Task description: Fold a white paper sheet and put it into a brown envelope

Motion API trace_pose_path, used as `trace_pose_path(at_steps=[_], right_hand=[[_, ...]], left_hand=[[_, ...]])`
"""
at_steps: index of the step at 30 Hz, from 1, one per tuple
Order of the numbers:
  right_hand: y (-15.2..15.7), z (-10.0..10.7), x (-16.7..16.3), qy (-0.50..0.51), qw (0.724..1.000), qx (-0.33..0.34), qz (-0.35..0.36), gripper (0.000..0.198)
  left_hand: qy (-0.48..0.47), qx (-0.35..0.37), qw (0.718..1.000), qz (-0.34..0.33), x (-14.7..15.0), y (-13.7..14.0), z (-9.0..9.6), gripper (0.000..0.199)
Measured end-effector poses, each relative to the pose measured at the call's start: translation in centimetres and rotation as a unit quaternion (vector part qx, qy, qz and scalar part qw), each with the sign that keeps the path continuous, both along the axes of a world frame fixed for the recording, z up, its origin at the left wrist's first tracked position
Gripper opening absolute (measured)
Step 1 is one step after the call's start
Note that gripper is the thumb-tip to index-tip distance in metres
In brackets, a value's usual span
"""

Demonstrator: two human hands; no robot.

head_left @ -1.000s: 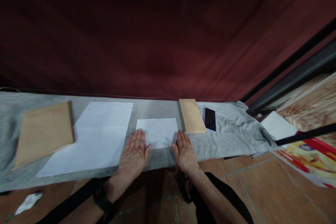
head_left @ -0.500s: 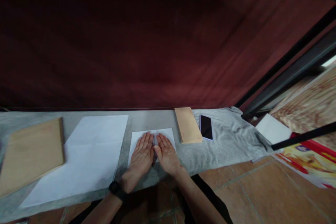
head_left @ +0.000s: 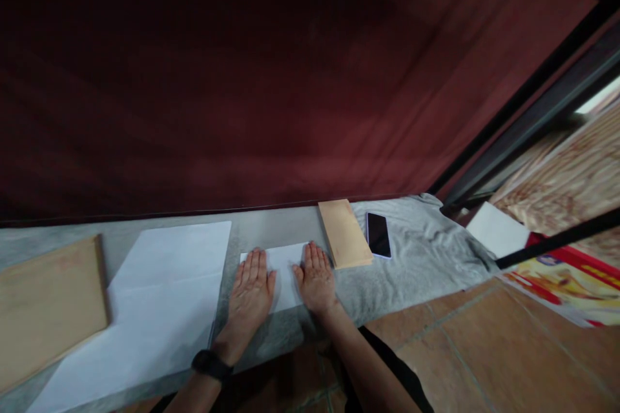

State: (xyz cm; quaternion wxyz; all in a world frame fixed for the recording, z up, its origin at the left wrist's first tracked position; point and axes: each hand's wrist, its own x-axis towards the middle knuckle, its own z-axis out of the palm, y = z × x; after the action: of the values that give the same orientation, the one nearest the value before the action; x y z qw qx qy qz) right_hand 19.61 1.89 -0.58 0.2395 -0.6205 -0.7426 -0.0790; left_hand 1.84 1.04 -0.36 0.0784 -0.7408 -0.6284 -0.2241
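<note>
A small white sheet of paper (head_left: 284,277), which looks folded, lies on the grey cloth (head_left: 271,222) in front of me. My left hand (head_left: 252,287) presses flat on its left edge, fingers straight and thumb held apart. On the right edge rests my right hand (head_left: 316,279), palm down with the fingers extended and the thumb pointing inward. Bare paper shows between the two hands. Left of them are larger white sheets (head_left: 169,290). Just beyond my right fingers lies a stack of tan envelopes (head_left: 345,233).
A brown cardboard-like packet (head_left: 51,310) covers part of the large sheets at far left. Right of the envelopes lies a phone (head_left: 378,235). A dark red curtain (head_left: 217,110) hangs behind the surface. At right, a colourful box (head_left: 566,281) is beyond a black bar (head_left: 557,239).
My hands have slid apart from the middle of the small paper to its left and right edges. The view has shifted slightly.
</note>
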Motion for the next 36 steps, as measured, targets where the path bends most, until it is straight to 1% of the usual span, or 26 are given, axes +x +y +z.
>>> trace_pose_path(at_steps=[4,8,11,13,17,20,24,27,29,34,36], right_hand=[[0.2,-0.4,-0.8,-0.001,0.999,-0.007,-0.042,0.062],[0.4,-0.8,-1.6,0.011,0.998,-0.002,-0.065,0.063],[0.4,-0.9,-1.8,0.016,0.998,0.015,-0.067,0.062],[0.4,-0.9,-1.8,0.015,0.997,0.02,-0.068,0.062],[0.3,-0.8,-1.6,0.001,0.998,0.017,-0.061,0.061],[0.2,-1.0,-1.3,-0.013,0.998,0.02,-0.054,0.06],[0.3,-1.0,-1.0,-0.024,0.998,0.019,-0.057,0.059],[0.3,-0.3,-1.1,-0.023,0.998,0.007,-0.056,0.057],[0.3,0.4,-1.6,-0.019,0.999,-0.011,-0.038,0.055],[-0.3,1.6,-3.8,-0.003,0.996,-0.051,0.076,0.048],[-0.4,1.8,-4.1,0.006,0.994,-0.059,0.097,0.048]], left_hand=[[-0.012,0.01,1.0,0.004,-0.3,-0.1,-0.2,0.064],[0.007,0.006,1.0,0.009,-1.1,-0.3,-0.3,0.064],[0.031,-0.015,0.999,0.022,-1.6,-0.6,-0.2,0.062],[0.045,-0.033,0.998,0.022,-1.2,-0.7,0.0,0.062],[0.059,-0.056,0.996,-0.026,0.7,-0.4,0.5,0.058],[0.047,-0.057,0.996,-0.045,1.3,0.3,0.4,0.055],[0.033,-0.052,0.998,-0.034,0.6,0.9,0.0,0.056],[0.038,-0.047,0.997,-0.04,0.0,0.9,-0.2,0.057],[0.043,-0.046,0.997,-0.049,-0.1,0.8,-0.2,0.057],[0.064,-0.029,0.995,-0.073,0.4,0.5,-0.4,0.055],[0.07,-0.026,0.993,-0.088,0.5,0.3,-0.5,0.057]])
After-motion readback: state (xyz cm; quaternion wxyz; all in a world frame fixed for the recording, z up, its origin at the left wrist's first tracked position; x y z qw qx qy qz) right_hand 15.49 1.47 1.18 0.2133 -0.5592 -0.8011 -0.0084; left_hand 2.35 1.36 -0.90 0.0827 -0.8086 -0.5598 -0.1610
